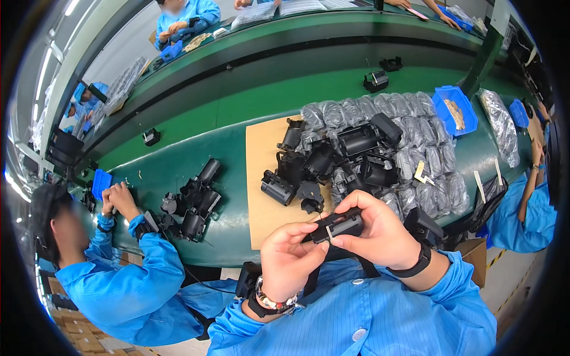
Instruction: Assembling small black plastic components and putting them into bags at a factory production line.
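Both my hands hold a black plastic housing point(345, 225) in front of my chest, above the table's near edge. My left hand point(289, 254) grips its left end between thumb and fingers. Around the right end my right hand point(380, 232) is closed, thumb below and fingers on top. A small pale strip point(331, 233) shows on the housing between my thumbs; what it is I cannot tell. Just beyond my hands lies a heap of similar black housings point(317, 160), partly on a brown cardboard sheet point(259, 178) and partly on rows of clear-bagged parts point(418, 133).
A blue bin point(454, 110) with small tan pieces stands past the bagged rows. At left, a co-worker point(119, 261) works beside another cluster of black housings point(194, 202). More housings point(375, 81) sit on the green surface beyond the table. Another person point(522, 207) is at the right.
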Demonstrator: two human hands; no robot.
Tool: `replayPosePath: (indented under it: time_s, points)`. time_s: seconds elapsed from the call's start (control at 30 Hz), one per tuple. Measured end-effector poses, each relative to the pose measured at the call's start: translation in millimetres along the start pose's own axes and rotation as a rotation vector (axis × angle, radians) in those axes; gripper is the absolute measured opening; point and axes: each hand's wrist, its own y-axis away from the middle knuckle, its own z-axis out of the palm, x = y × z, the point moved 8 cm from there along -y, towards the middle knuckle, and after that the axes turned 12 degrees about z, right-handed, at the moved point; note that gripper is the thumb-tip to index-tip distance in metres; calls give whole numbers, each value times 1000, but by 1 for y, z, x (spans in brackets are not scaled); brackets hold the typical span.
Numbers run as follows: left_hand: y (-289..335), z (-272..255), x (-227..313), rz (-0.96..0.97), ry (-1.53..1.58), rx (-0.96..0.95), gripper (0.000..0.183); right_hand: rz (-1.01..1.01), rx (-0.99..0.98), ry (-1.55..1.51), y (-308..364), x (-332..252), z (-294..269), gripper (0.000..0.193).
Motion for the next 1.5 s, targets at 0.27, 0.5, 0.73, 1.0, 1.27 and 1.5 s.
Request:
replayPosePath:
  time_s: [0.27, 0.5, 0.73, 1.0, 1.27, 1.5]
  points:
    - [5, -1, 1, 5, -49, -70, 34, -99, 132, 59, 6, 8, 7, 38]
    - [11, -7, 2, -58, -77, -103, 33, -215, 163, 113, 14, 15, 10, 54]
    - [-29, -111, 85, 636, -615, 438, 32, -736, -319, 400, 64, -60, 46, 67]
    - [-66, -208, 108, 599, -1289, 342, 32, -999, -453, 122, 109, -95, 82, 41]
    - [-35, -170, 89, 398, -2241, 349, 85, -1020, -442, 262, 111, -105, 62, 52]
    - [19, -218, 92, 225, -2174, 559, 128, -657, -180, 594, 96, -54, 5, 79]
